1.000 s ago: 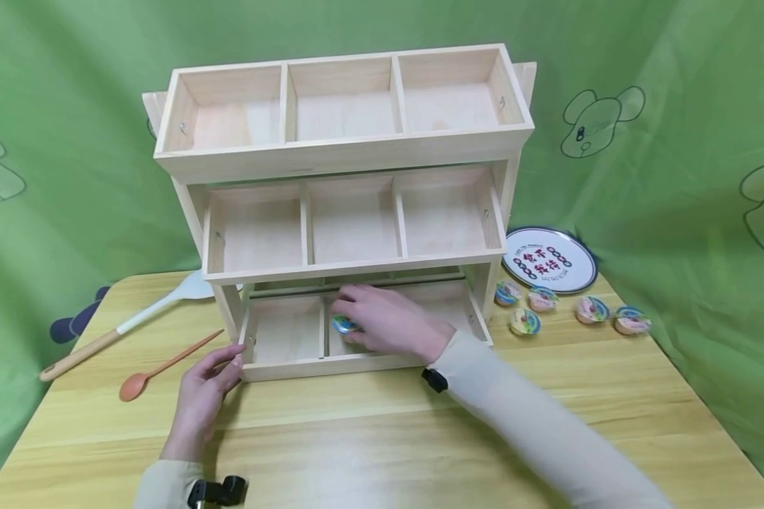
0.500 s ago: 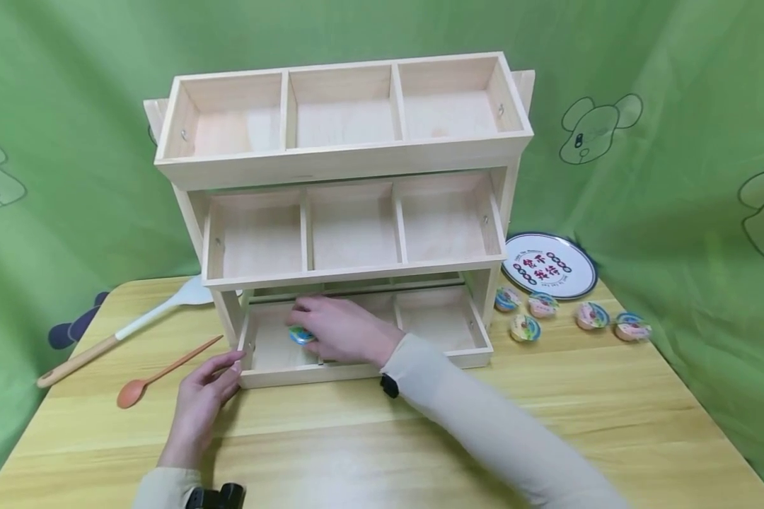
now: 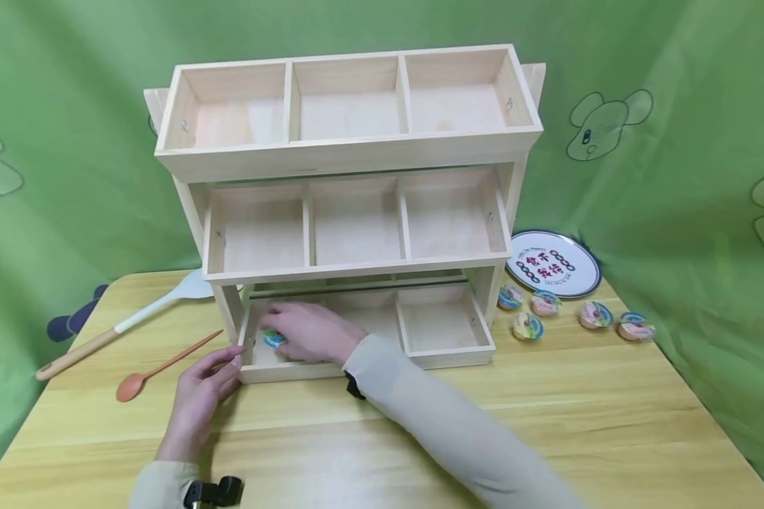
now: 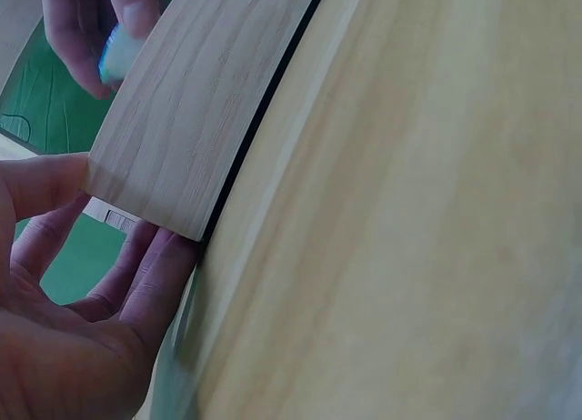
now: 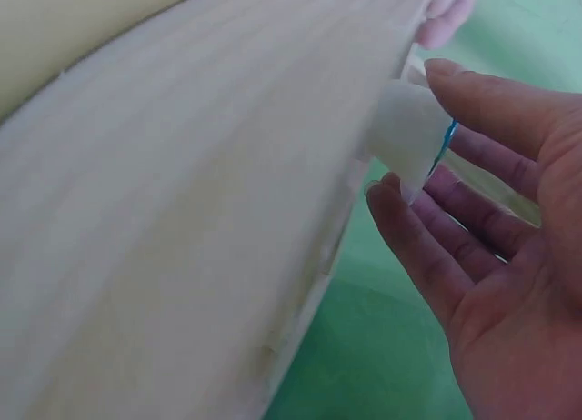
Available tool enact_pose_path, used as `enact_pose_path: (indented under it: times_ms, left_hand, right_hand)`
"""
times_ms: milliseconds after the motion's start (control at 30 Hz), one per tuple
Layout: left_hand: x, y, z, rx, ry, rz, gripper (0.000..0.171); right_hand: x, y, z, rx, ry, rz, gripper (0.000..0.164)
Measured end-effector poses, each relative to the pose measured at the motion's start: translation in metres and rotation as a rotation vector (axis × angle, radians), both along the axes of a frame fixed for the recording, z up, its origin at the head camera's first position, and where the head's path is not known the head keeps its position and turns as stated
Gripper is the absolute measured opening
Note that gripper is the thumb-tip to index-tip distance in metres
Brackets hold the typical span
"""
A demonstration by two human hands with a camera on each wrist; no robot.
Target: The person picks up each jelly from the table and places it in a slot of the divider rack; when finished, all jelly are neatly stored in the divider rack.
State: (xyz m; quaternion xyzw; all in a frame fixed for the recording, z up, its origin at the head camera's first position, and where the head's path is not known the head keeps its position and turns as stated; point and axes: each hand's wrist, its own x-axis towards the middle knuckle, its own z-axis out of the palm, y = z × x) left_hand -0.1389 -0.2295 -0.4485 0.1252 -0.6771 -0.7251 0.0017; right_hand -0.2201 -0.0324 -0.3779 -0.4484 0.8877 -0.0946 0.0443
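Observation:
In the head view a three-tier wooden rack stands on the table, with divided trays. My right hand [image 3: 312,334] is over the left compartment of the bottom tray [image 3: 433,360]. It holds a small jelly cup [image 3: 273,338] with a blue-edged lid; in the right wrist view the pale cup body [image 5: 407,134] lies between thumb and fingers. At the bottom tray's front left corner, my left hand [image 3: 199,392] grips the wood. The left wrist view shows that thumb and fingers on either side of the board's end [image 4: 173,138].
Several more jelly cups [image 3: 527,326] lie right of the rack, in front of a white plate [image 3: 554,265]. On the left are a long-handled white spatula [image 3: 146,314] and an orange spoon [image 3: 131,387]. A green curtain [image 3: 662,177] hangs behind.
My right hand has moved left with the jelly cup, from the bottom tray's middle compartment across the divider to the left one. The left hand has stayed at the corner.

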Motion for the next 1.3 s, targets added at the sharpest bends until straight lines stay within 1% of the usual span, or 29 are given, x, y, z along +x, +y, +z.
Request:
enact_pose_path:
  times_ms: [233,400,567,833,933,1067,1133,1300]
  left_hand:
    - [0.0,-0.001,0.0,-0.012,0.009,-0.016,0.029]
    - [-0.001,-0.001,-0.001,-0.011,0.006,-0.027,0.029]
    - [-0.001,0.0,-0.002,0.001,0.002,-0.015,0.026]
    - [-0.001,0.0,-0.002,-0.017,0.001,-0.007,0.031]
    - [-0.001,0.001,-0.003,-0.016,0.001,-0.01,0.031]
    - [-0.001,0.001,-0.002,-0.013,-0.005,-0.007,0.029]
    - [-0.001,0.001,-0.002,-0.011,-0.009,-0.008,0.029]
    - [-0.001,0.0,0.0,-0.016,-0.013,-0.009,0.029]
  right_hand:
    - [-0.005,-0.014,-0.016,-0.004,-0.047,-0.024,0.046]
    - [-0.006,-0.019,-0.024,-0.024,-0.066,-0.039,0.044]
    - [-0.006,-0.024,-0.028,-0.008,-0.053,-0.056,0.045]
    - [-0.006,-0.033,-0.032,0.007,-0.007,-0.053,0.05]
    - [-0.006,-0.031,-0.033,-0.005,-0.021,-0.05,0.05]
    - [-0.008,-0.025,-0.029,-0.032,-0.067,-0.046,0.052]
    - [-0.007,-0.021,-0.026,-0.045,-0.092,-0.053,0.052]
    - [-0.003,-0.011,-0.011,-0.05,-0.129,-0.102,0.055]
